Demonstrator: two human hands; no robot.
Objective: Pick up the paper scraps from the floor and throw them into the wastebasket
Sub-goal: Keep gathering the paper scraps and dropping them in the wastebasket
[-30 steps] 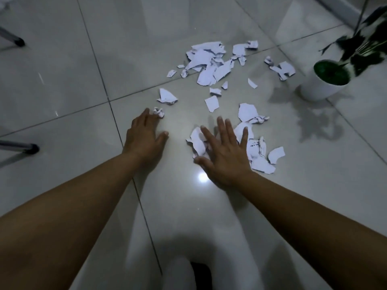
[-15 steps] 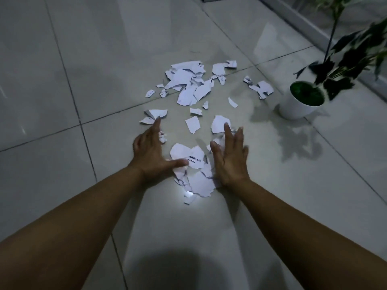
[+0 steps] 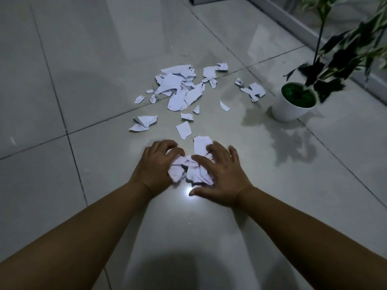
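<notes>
A bunch of torn white paper scraps [image 3: 189, 171] lies on the grey tiled floor, pressed between my two hands. My left hand [image 3: 156, 165] curls its fingers around the bunch's left side. My right hand [image 3: 222, 174] covers the right side with fingers spread over the paper. Farther off lies a bigger heap of scraps [image 3: 180, 85], with loose pieces [image 3: 143, 122] at the left, a single piece [image 3: 183, 129] just beyond my hands, and a few scraps [image 3: 252, 90] near the plant. No wastebasket is in view.
A white pot [image 3: 288, 110] with a green-and-white leafy plant [image 3: 343, 53] stands on the floor at the right. A wall base or door frame [image 3: 314, 26] runs along the far right. A lamp glare spot [image 3: 187, 191] shines on the tile below my hands.
Both hands have swept inward and drawn the near scraps together into one bunch between them. My left fingers have curled around it. The view has shifted so the far heap sits higher.
</notes>
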